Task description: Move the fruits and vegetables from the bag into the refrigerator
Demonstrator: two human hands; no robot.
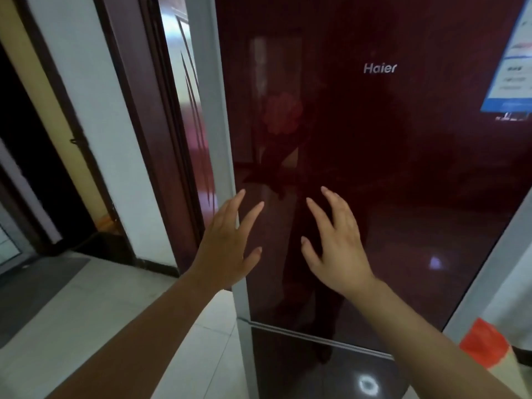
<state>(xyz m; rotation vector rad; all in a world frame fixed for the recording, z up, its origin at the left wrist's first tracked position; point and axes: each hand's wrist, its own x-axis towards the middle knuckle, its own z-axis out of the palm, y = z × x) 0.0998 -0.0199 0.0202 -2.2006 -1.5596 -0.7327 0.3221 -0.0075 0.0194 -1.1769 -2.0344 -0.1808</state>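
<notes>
The silver brand word "Haier" stands on the dark red refrigerator door [374,168], upper right of its middle. A printed label [515,53] at the door's far right edge is too blurred to read.

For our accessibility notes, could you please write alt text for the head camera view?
A person's left hand and right hand, fingers spread, reach toward the closed dark red door of a Haier refrigerator. A blue-edged label sits at the door's upper right; a door frame stands to the left.
</notes>
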